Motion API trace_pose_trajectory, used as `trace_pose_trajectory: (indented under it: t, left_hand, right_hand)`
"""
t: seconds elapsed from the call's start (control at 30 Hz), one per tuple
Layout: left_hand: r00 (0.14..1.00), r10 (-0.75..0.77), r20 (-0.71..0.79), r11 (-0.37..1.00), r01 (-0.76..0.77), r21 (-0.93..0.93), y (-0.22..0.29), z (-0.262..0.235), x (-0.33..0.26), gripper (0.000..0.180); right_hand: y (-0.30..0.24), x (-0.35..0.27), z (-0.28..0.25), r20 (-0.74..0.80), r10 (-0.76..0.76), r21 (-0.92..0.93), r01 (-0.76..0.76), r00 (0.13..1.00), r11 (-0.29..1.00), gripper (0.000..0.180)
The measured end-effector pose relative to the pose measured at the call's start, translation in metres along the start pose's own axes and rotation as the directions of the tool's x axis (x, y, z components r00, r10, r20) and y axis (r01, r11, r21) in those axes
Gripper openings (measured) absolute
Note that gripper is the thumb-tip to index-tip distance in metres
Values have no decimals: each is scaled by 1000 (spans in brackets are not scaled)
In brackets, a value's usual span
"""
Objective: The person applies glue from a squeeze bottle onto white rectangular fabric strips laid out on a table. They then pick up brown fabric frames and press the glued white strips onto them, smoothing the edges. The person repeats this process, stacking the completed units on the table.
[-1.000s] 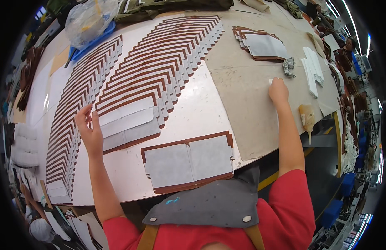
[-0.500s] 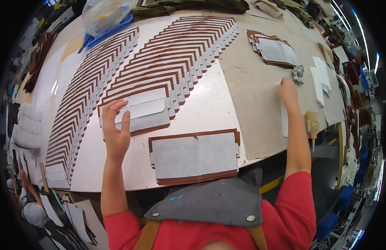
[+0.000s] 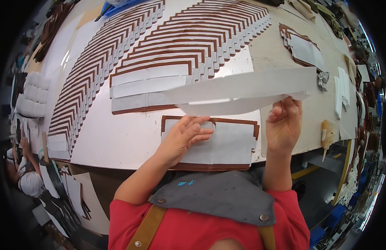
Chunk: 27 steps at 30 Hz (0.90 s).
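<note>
Raised above the table, a long, thin white strip is pinched at its right end by my right hand. Below it lies a grey-faced panel with brown borders at the table's near edge. Over that panel's left half, my left hand has its fingers spread and holds nothing; whether it touches the panel I cannot tell. Beyond, the front panel of a long overlapping row carries another white strip across its upper part. The raised strip hides that panel's right end.
A second overlapping row runs along the left. At the right are a small panel stack, a crumpled grey lump, more white strips and a yellowish bottle with a thin tip. Another person is at far left.
My right hand has brought the white strip from the right side of the table toward the middle. My left hand has left the row's front panel and come over the near panel.
</note>
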<state>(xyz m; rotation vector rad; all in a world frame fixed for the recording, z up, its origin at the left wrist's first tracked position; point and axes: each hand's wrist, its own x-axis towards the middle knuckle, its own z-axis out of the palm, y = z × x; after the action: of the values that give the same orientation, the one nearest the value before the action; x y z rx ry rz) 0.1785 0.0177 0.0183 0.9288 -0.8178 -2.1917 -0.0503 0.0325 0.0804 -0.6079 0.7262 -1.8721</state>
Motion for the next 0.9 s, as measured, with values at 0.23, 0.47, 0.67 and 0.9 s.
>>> trace_pose_trajectory:
  t: [0.23, 0.47, 0.67, 0.9]
  left_hand:
    - [951, 224, -215, 972, -234, -25, 0, -6, -14, 29]
    - [853, 481, -201, 785, -318, 531, -8, -22, -35, 19]
    - [856, 428, -289, 846, -266, 463, 3, -18, -43, 36]
    - [832, 471, -294, 615, -71, 785, -18, -28, -58, 42]
  right_hand:
    - [17, -23, -20, -55, 240, 24, -239, 969, 971, 23]
    - [12, -43, -31, -42, 194, -201, -199, 980, 959, 30]
    - [13, -63, -42, -236, 200, -500, -295, 951, 814, 39]
    - [17, -100, -70, -192, 267, -741, -318, 944, 591, 41]
